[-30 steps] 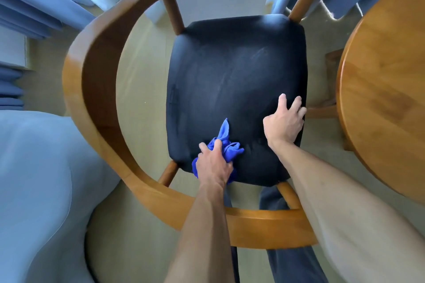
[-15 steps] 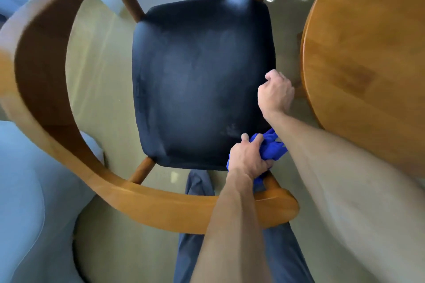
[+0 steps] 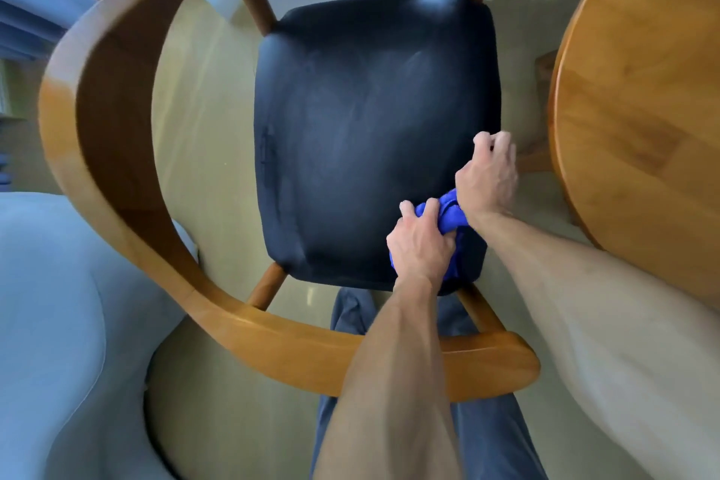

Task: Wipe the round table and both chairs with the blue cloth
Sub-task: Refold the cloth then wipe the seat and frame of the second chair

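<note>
Left hand [image 3: 422, 242] fist-closed on blue cloth [image 3: 448, 212], pressed at seat [image 3: 370, 129] corner. Right hand [image 3: 489, 177] curled, grasp unclear, touching cloth. Unwiped seat extends up-left of both hands; left nearer.

head cam | looks steeply down | close over chair seat [image 3: 374, 129] | single view

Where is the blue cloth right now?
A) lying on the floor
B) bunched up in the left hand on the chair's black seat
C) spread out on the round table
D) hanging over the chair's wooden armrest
B: the blue cloth is scrunched under the left hand at the near right corner of the black seat, with the right hand just beside it.
</note>
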